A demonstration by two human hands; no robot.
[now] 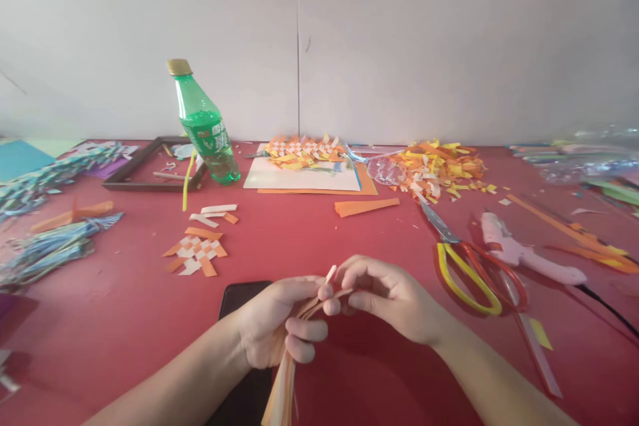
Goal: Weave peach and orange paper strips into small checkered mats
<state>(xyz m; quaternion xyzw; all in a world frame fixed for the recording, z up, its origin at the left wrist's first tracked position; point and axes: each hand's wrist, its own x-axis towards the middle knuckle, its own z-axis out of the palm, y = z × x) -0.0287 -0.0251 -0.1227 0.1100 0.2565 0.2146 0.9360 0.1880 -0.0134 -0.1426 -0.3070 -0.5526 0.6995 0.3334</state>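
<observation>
My left hand [274, 326] is closed round a bundle of thin orange and white paper strips [279, 391], whose long ends hang down toward the front edge of the view. Out of the top of that grip, a short pale strip end pokes up between the fingers. My right hand [397, 296] is curled close beside it, thumb and fingers pinching the bent upper end of the strips. Beneath my left hand and wrist lies a flat black phone-like slab [242, 296], partly covered. Beyond it is a small woven orange-and-white paper piece [197, 251].
Right: scissors [466, 273], pink glue gun [529, 256] with its cord, glue stick [536, 353]. Back: green bottle [207, 130], dark frame [117, 176], white sheet [279, 176] under woven paper, pile of orange and yellow scraps [439, 163]. Left: bluish strip bundles [60, 249].
</observation>
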